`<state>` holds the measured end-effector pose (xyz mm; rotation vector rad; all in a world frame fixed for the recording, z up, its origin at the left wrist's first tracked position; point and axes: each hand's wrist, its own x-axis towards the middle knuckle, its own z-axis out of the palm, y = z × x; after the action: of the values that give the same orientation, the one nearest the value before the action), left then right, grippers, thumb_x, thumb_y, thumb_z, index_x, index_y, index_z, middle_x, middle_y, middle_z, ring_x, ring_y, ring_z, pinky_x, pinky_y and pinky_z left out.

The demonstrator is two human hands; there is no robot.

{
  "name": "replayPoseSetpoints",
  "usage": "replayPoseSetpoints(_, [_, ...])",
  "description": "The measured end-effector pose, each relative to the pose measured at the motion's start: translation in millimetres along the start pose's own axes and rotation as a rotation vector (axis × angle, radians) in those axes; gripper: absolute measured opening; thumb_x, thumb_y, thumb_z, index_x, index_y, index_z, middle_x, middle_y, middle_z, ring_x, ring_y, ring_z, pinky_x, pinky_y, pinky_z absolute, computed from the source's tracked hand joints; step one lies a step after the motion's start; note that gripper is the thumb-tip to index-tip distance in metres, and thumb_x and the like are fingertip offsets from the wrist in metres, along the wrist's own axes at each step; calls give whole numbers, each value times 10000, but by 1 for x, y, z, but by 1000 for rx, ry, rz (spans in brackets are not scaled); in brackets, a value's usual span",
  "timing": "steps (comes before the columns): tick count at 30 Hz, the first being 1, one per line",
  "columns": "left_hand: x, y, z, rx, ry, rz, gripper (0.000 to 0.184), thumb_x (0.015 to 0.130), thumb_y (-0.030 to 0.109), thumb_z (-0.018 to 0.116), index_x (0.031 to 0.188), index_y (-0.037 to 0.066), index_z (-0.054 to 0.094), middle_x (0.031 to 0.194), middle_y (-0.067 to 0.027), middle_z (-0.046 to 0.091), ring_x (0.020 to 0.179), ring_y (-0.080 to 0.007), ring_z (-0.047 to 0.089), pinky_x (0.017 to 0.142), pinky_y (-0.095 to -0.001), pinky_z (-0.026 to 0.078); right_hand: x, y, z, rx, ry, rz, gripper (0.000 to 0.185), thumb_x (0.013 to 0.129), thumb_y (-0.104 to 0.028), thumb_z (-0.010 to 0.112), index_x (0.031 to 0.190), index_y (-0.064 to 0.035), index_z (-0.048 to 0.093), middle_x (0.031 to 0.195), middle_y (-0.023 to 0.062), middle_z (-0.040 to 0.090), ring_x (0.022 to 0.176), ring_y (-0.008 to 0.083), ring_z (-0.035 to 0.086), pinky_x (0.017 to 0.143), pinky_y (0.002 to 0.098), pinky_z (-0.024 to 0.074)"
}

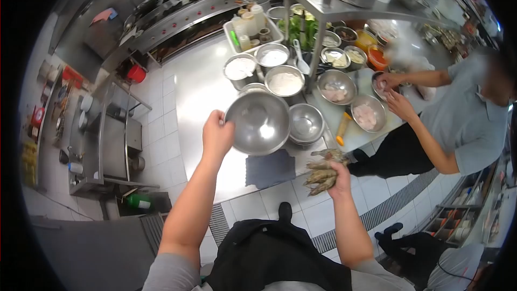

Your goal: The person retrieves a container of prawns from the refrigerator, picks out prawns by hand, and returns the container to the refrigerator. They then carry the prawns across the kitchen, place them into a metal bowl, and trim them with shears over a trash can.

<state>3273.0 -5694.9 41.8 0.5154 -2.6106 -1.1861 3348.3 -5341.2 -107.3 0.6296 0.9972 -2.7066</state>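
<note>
My left hand (218,139) grips the rim of a large steel mixing bowl (256,121), tilted so its bare inside faces me. The bowl is over the steel counter (202,97). In my right hand (340,182) is a bunch of several raw prawns (321,178), grey-brown and in their shells, held near the counter's front edge. A dark grey cloth (270,168) lies flat on the counter between my hands. Just right of the bowl stand stacked steel bowls (307,123). My right palm is partly hidden by the prawns.
White powder fills several steel containers (285,82) behind the bowl. A tray of bottles (253,28) stands farther back. On the right, a co-worker (463,108) handles a small bowl beside bowls of pale meat (367,116) and a yellow-handled tool (343,126). A shelf post (316,48) rises nearby.
</note>
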Motion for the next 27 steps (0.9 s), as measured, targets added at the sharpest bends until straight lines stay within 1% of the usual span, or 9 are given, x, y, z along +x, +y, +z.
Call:
replayPoseSetpoints(4, [-52, -76, -35, -124, -94, -28, 375, 846, 133, 541, 1189, -13, 579, 898, -220, 684, 819, -338, 667, 781, -434, 519, -36, -17, 97, -84, -204, -68, 502, 844, -97, 661, 1318, 33, 562, 1160, 163, 677, 1046, 304, 697, 909, 444, 594])
replayPoseSetpoints(9, [-92, -133, -62, -387, -265, -327, 484, 865, 76, 506, 1341, 16, 562, 860, -167, 704, 594, -217, 642, 531, -366, 513, -57, 42, 232, -472, -678, -140, 513, 810, -122, 762, 1274, 33, 604, 1128, 129, 705, 1014, 231, 700, 920, 368, 578])
replayPoseSetpoints(11, [-101, -128, -100, -405, -267, -359, 457, 864, 73, 509, 1312, 26, 589, 942, -167, 717, 746, -237, 692, 666, -367, 552, -65, 91, 276, -689, -765, -100, 490, 797, -189, 783, 1218, 25, 650, 1075, 119, 720, 993, 200, 695, 910, 337, 564])
replayPoseSetpoints(13, [-100, -206, -113, -514, -183, -151, 443, 853, 52, 503, 1281, 29, 614, 1059, -167, 717, 938, -269, 700, 842, -361, 546, -52, 149, 301, -1151, -959, -143, 587, 765, -281, 837, 1239, 14, 656, 1109, 139, 728, 981, 209, 709, 899, 347, 564])
replayPoseSetpoints(15, [-110, -218, -162, -475, -211, -89, 455, 834, 23, 487, 1268, 23, 624, 1152, -157, 705, 1083, -281, 670, 964, -357, 504, -62, 207, 322, -1398, -967, -61, 569, 733, -271, 820, 1217, -10, 675, 1098, 173, 728, 981, 291, 714, 883, 374, 560])
replayPoseSetpoints(17, [-123, -257, -197, -433, -173, -111, 491, 816, 6, 473, 1286, 15, 613, 1144, -161, 705, 1067, -277, 674, 951, -365, 512, -72, 265, 338, -1549, -956, -297, 587, 720, -265, 791, 1250, -45, 668, 1105, 199, 711, 1036, 372, 684, 926, 433, 547])
replayPoseSetpoints(19, [-135, -302, -227, -536, -152, -152, 524, 810, -11, 447, 1312, -4, 598, 1164, -151, 700, 1087, -258, 667, 963, -353, 512, -96, 312, 359, -1616, -959, -288, 610, 742, -275, 769, 1289, -39, 641, 1147, 211, 683, 1121, 404, 638, 989, 470, 514])
replayPoseSetpoints(23, [-142, -373, -288, -701, -118, -234, 553, 799, -31, 432, 1332, -24, 580, 1196, -139, 688, 1091, -239, 662, 967, -336, 515, -130, 387, 389, -1447, -987, -825, 507, 859, -264, 735, 1308, -58, 624, 1279, 198, 624, 1220, 379, 587, 1042, 459, 487])
replayPoseSetpoints(27, [-122, -419, -342, -749, -88, -277, 590, 761, -55, 435, 1336, -44, 566, 1214, -138, 679, 1072, -230, 670, 935, -331, 537, -138, 410, 418, -1319, -879, -906, 457, 901, -241, 717, 1312, -62, 630, 1290, 197, 616, 1240, 380, 571, 1083, 447, 462])
